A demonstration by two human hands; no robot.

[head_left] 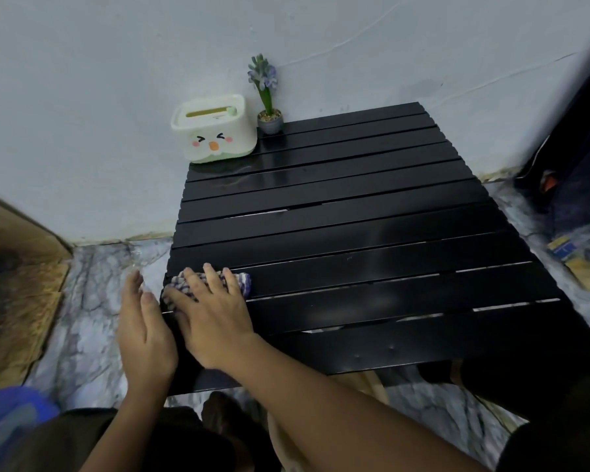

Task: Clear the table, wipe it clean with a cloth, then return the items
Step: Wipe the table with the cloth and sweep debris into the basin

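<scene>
The table (372, 240), a low black slatted one pushed against the wall (116, 63), is mid-wipe from what I can see. The right hand (215, 315) is pressed flat on a checked cloth (212, 282) down at the near left corner of the tabletop, fingers spread over it, more pinning it down than gripping it. The left hand (143, 321) is loose and empty, palm turned inward, just off the left edge of the table, right beside the cloth hand. To me it looks like it's cupped there to catch crumbs, but that's a guess.

Progress-wise: most of the top is bare and a bit shiny. Two things are still sitting at the far left corner though, a white tissue box (215, 129) with a cartoon face on it and a little potted plant (269, 110) just beside it, nearly touching. So either clearing never fully happened or those two already went back, and I honestly can't tell which. If they were never moved, that corner still needs a wipe underneath. Nothing else that looks like it belongs on the table is waiting nearby, at least not that I can make out.

Containers: the tissue box has a slot on top, no tissue poking out, can't see whether there's anything inside. The small grey pot holds a purple-flowered plant standing upright, with what looks like pebbles or soil around the stem.
</scene>
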